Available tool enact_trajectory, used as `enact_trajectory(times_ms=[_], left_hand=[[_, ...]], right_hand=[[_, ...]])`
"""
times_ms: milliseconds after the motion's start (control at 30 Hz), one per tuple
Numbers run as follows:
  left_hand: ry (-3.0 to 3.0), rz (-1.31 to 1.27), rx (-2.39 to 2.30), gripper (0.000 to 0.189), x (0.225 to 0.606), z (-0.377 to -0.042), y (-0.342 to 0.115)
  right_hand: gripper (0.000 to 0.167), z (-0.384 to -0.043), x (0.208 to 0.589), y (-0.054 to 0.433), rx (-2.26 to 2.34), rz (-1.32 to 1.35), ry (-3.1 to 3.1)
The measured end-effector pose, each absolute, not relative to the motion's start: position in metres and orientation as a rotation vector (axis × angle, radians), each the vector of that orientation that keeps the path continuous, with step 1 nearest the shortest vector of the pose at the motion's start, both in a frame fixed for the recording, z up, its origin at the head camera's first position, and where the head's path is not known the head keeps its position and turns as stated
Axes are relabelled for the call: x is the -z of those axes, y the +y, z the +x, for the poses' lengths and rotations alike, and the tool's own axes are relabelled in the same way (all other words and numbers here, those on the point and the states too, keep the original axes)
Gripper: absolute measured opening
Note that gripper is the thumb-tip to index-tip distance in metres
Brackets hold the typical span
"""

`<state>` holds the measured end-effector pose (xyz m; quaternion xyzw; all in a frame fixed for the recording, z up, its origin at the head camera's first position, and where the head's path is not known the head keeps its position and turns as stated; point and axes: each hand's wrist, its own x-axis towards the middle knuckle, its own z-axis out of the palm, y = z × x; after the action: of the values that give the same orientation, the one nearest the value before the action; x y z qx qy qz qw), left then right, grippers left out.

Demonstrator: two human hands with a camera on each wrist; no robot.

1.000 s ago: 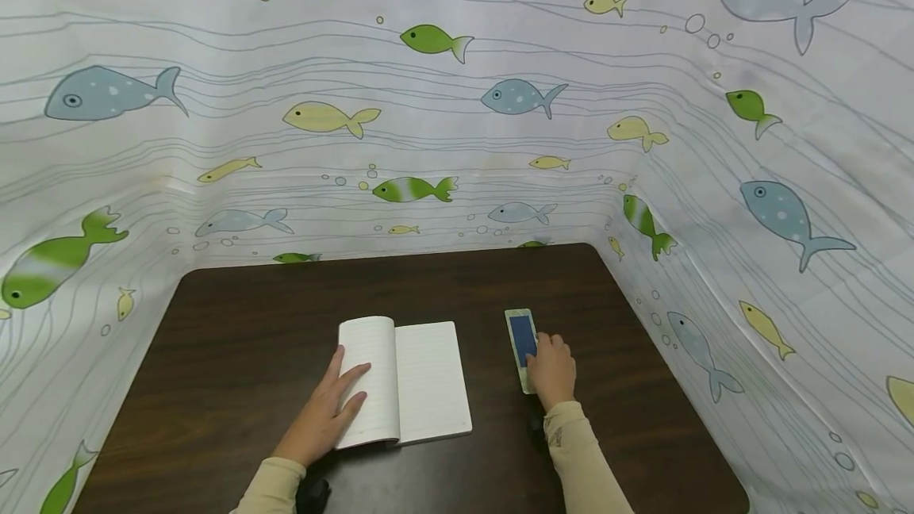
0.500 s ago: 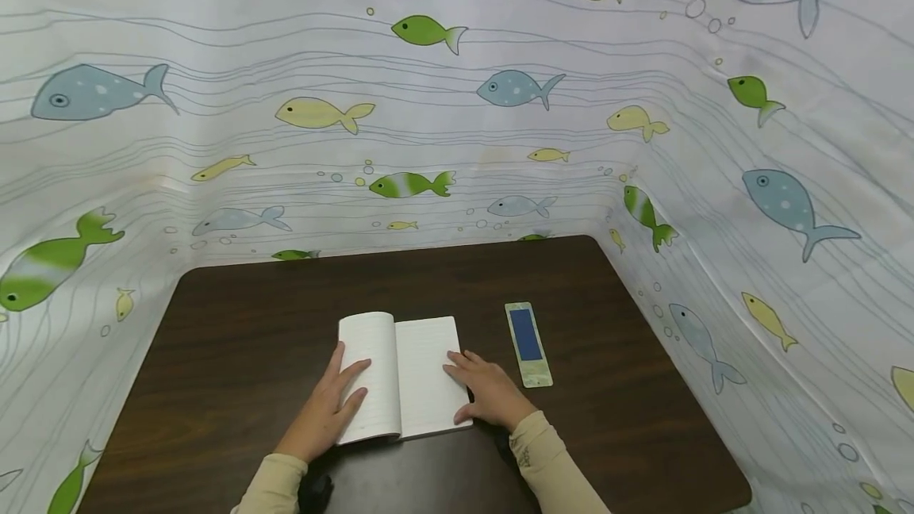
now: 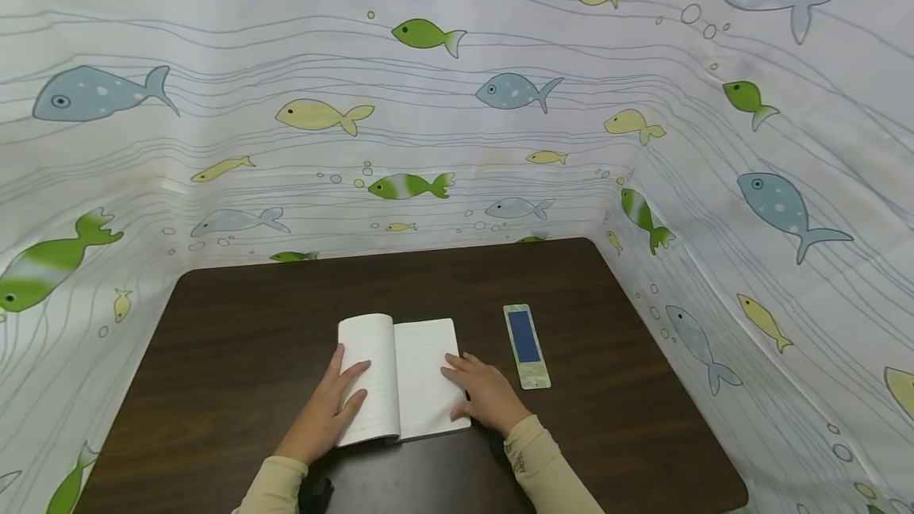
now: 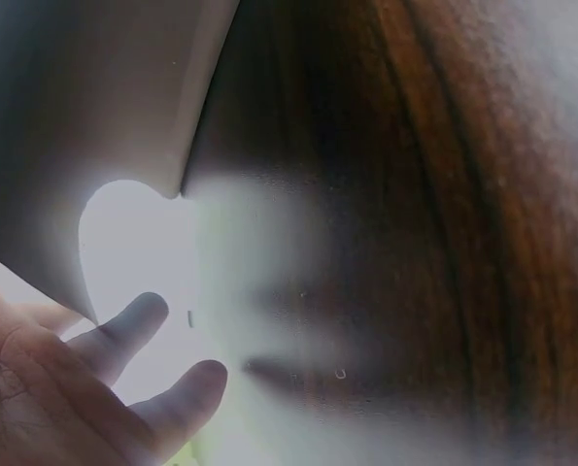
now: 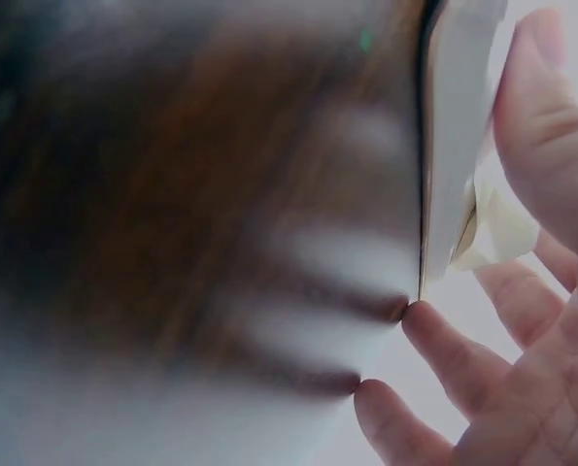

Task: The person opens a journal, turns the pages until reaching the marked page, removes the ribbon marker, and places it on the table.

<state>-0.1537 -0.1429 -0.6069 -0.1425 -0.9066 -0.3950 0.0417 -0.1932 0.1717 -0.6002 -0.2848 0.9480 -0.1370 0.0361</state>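
An open notebook (image 3: 431,375) with lined white pages lies on the dark wood-grain table. My left hand (image 3: 323,412) rests on its raised left page, fingers spread. The left wrist view shows two of that hand's fingertips (image 4: 203,381) beside the bright gap under the cover. My right hand (image 3: 488,393) lies at the right page's outer edge with fingers extended. In the right wrist view the thumb (image 5: 546,126) is against the page side, and fingertips (image 5: 374,396) touch the tabletop by the edge. A pale green phone (image 3: 534,375) with a blue screen lies apart, right of that hand.
The brown table (image 3: 236,324) has rounded corners. A white curtain (image 3: 443,125) printed with fish surrounds it at the back and both sides. Beige sleeves (image 3: 553,470) cover both forearms, and a dark device (image 3: 314,492) sits at the left wrist.
My right hand has left the phone and moved left onto the notebook's right edge. The phone stays on the table. My left hand keeps its place on the left page.
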Motion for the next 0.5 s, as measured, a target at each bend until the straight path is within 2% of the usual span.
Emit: enact_trajectory(times_ms=[500], left_hand=[[-2.780, -0.432, 1.199, 0.046, 0.6075, -0.1539, -0.1435]], right_hand=[[0.071, -0.1943, 0.6037, 0.1688, 0.452, -0.857, 2.948]])
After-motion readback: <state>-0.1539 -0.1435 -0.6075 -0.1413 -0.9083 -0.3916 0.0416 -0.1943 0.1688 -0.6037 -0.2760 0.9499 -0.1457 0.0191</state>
